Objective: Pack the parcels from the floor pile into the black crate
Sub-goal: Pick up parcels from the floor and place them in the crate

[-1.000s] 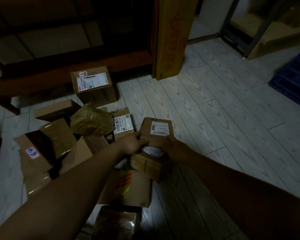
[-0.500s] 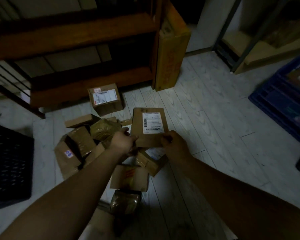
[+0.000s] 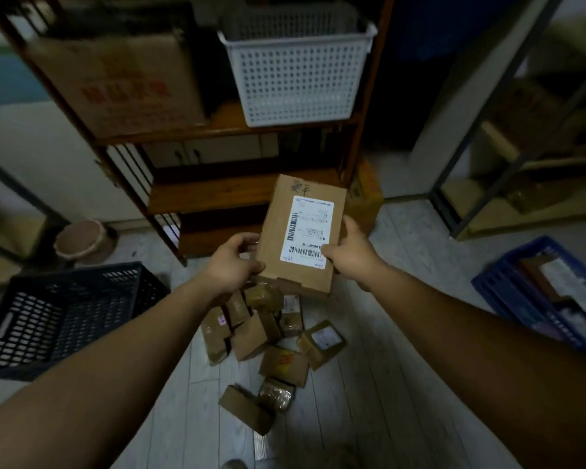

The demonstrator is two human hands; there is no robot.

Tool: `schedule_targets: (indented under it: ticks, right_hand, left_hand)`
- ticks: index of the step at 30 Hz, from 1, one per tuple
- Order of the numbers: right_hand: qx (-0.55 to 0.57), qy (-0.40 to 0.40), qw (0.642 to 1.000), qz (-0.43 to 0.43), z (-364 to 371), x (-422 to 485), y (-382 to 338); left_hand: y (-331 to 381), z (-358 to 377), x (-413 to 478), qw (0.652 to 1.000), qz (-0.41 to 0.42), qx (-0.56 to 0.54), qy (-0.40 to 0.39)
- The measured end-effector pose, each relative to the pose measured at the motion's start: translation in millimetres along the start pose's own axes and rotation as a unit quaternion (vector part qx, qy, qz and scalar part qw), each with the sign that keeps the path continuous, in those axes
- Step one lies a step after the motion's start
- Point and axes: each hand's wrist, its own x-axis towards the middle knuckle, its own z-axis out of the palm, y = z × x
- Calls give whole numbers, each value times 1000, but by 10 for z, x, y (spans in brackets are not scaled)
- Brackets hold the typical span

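I hold a flat brown cardboard parcel (image 3: pixel 278 228) with a white shipping label up in front of me, well above the floor. My left hand (image 3: pixel 232 262) grips its lower left corner. My right hand (image 3: pixel 347 255) grips its right edge, thumb on the label. Below the parcel, the pile of several small brown parcels (image 3: pixel 268 336) lies on the pale plank floor. The black crate (image 3: pixel 65 313) stands on the floor at the left, to the left of my left forearm; its inside looks dark.
A wooden shelf unit (image 3: pixel 237 194) stands behind the pile, carrying a white perforated basket (image 3: pixel 296 66) and a large carton (image 3: pixel 122 82). A blue crate (image 3: pixel 542 296) with items sits at the right. A metal rack (image 3: pixel 508 157) stands at the far right, and a round bin (image 3: pixel 80 240) at the left.
Both hands have lifted the labelled parcel up off the pile. The view has risen and pulled back, bringing the black crate, the blue crate and the upper shelves into sight.
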Motion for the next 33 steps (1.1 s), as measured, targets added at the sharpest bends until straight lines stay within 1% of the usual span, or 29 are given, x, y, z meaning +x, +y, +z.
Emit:
schedule_targets:
  ticks: [3, 6, 10, 12, 15, 17, 19, 20, 21, 23, 24, 25, 26, 28, 30, 33]
  right_hand:
    - [16, 17, 1000, -21, 24, -178, -494]
    - [11, 28, 998, -55, 181, -400, -869]
    - [31, 43, 995, -80, 580, -784, -1220]
    - [37, 40, 995, -86, 878, -991, -1357]
    - [66, 24, 995, -77, 1403, -1268, -1566]
    - [104, 15, 992, -69, 1751, -1428, -1723]
    - [140, 17, 988, -64, 2051, -1550, -1887]
    - [161, 17, 985, -63, 2181, -1590, -1968]
    - [182, 16, 981, -62, 2304, -1618, -2045]
    - [213, 6, 975, -61, 2525, -1631, -2187]
    - [218, -2, 974, -60, 2632, -1620, -2252]
    - [214, -8, 975, -58, 2733, -1597, -2310]
    - [193, -7, 979, -57, 2833, -1565, -2356]
    - [102, 27, 992, -72, 3021, -1473, -2426]
    - [25, 48, 994, -98, 3203, -1313, -2477]
    - [-18, 1, 991, -133, 3518, -1031, -2578]
  left_hand:
    - [299, -378, -312, 999, 34, 19, 4]
    - [466, -786, -611, 998, 48, 27, 9]
    - [515, -1487, -1035, 998, 51, 31, -6]
    - [490, -1891, -1259, 998, 55, 42, 4]
    - [423, -2476, -1551, 997, 65, 27, 40]
    - [385, -2825, -1709, 994, 66, 11, 90]
    - [349, -3134, -1828, 986, 43, -3, 162]
    - [325, -3279, -1875, 983, 19, -13, 181]
    - [298, -3412, -1919, 984, -9, -24, 179]
    - [246, -3633, -1955, 990, -55, -62, 112]
    - [220, -3720, -1944, 992, -64, -74, 84]
    - [200, -3794, -1924, 992, -65, -78, 80]
    - [183, -3875, -1889, 991, -60, -78, 95]
    - [165, -4049, -1795, 987, -46, -74, 133]
    - [149, -4268, -1670, 986, -35, -59, 154]
    - [137, -4645, -1417, 979, -20, -61, 196]
